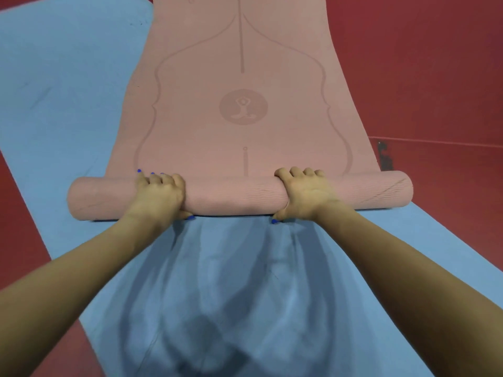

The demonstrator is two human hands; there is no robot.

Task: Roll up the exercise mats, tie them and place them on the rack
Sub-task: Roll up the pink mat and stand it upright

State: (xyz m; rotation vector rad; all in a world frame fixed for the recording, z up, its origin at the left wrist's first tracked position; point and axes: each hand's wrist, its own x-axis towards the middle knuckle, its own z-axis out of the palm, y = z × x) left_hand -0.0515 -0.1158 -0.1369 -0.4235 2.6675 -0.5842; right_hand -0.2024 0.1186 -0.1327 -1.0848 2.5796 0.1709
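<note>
1. The blue mat (68,110) is lying flat on the red floor (435,77).
2. The left hand (158,193) is curling round the pink mat (239,118)'s rolled end, which is sitting on the blue mat.
3. The right hand (306,193) is gripping that roll likewise.

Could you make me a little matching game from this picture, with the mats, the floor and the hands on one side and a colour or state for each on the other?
Column one:
1. pink mat
2. blue mat
3. floor
4. hands: left hand, right hand

Column two:
A. red
B. lying flat underneath
C. gripping the roll
D. partly rolled up

Pairs: 1-D, 2-B, 3-A, 4-C
</note>
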